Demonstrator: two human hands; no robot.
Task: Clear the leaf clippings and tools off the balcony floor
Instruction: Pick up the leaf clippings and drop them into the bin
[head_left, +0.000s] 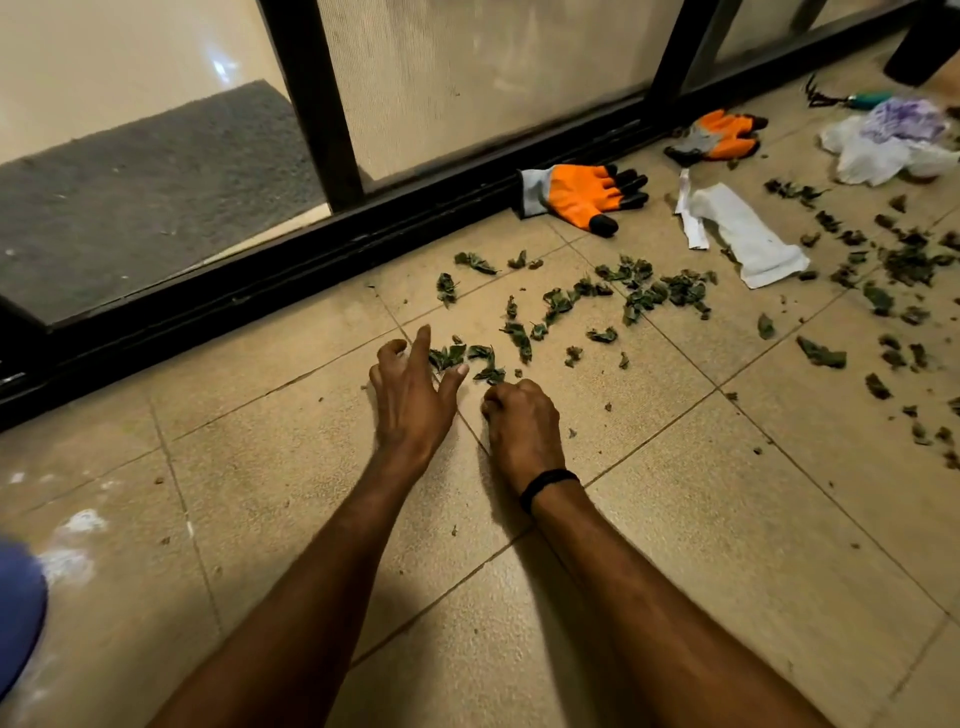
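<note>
Balcony floor (291, 499), tan tiles, seen from above.

- Far left: grey doormat (156, 171) behind the glass door, indoors, not part of the job.
- Centre-left: left hand (410, 384) flat to the tile, fingers spread apart, tips touching the nearest leaf clippings (644, 291), as if raking them in.
- Just right of it: right hand (522, 421), fingers curled under into a fist at the edge of the same small cluster (cannot tell whether any leaf is inside it).
- Centre to right: clippings strewn in a wide band, thickest toward the far right edge.
- By the door track: one orange glove (582, 195), a second glove (719, 136) further right.
- Between gloves and leaves: white paper packet (743, 234), lying flat.
- Top right: hand rake (852, 97) with teal handle, beside a crumpled plastic bag (893, 140).

Judgement: early going. Tiles nearest the person carry only crumbs; nearly all clippings, both gloves, packet and rake are yet to be lifted.
</note>
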